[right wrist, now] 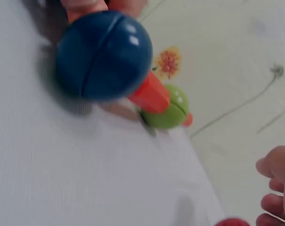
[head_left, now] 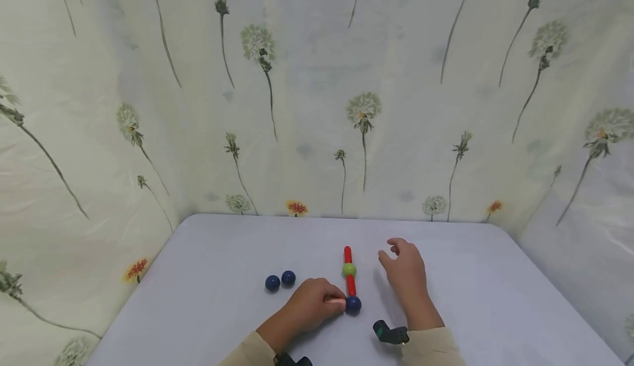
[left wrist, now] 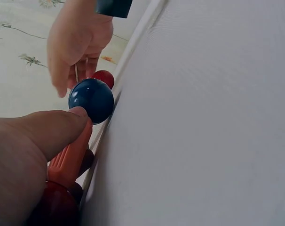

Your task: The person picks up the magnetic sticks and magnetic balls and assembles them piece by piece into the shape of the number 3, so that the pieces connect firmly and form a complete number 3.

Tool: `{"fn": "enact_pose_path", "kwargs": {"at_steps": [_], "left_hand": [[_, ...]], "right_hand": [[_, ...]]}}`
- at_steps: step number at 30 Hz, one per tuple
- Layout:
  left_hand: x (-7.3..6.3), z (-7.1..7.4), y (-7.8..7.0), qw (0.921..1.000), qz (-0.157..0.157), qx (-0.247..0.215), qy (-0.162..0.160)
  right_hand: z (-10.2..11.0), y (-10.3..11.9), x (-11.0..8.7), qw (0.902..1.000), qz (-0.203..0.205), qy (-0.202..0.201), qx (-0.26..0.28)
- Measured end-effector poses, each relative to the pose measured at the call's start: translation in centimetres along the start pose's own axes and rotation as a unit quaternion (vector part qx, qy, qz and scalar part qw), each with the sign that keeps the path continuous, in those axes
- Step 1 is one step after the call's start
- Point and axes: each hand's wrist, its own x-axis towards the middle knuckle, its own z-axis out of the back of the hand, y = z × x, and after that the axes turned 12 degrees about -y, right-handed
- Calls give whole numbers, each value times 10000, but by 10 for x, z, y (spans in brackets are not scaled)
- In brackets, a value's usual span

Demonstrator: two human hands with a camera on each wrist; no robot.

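Note:
My left hand (head_left: 311, 301) grips a ridged orange stick (left wrist: 68, 162), thumb tip right at a dark blue ball (head_left: 353, 305). The stick's other end meets a dark red ball (left wrist: 55, 205) by the palm, hidden in the head view. From the blue ball a red stick (head_left: 351, 285) runs away from me to a lime green ball (head_left: 349, 269), with another red stick (head_left: 348, 254) beyond it. To the right, my right hand (head_left: 407, 273) hovers with fingers loosely bent and thumb apart. Close by it, the right wrist view shows part of a red ball (right wrist: 232, 222).
Two loose dark blue balls, one (head_left: 272, 283) beside the other (head_left: 288, 278), lie left of the left hand. Everything rests on a white table (head_left: 218, 250). A flower-print cloth (head_left: 307, 107) rises behind its far edge and along both sides.

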Motion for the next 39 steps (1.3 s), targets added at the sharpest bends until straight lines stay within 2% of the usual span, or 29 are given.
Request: {"fn": "enact_pose_path", "kwargs": {"at_steps": [8,13,21,28,39], "left_hand": [[-1,-1,0,10000,-14,-4,-7],[-2,-1,0,9999,51,-84,-21],[-4,0,0,9998,-46,-133,-106],[-2,-1,1,9999,-54,-143,-64],[-2,0,0,9998,62,-196,0]], "right_hand": [[14,-30,4,9929,-386,1020,-473],[20,-38,4,9882,-366,1412,-470],[25,-47,6,9862,-50,1611,-376],[28,-48,5,9853,-146,1686,-248],[26,-53,6,9872,-169,1580,-156]]}}
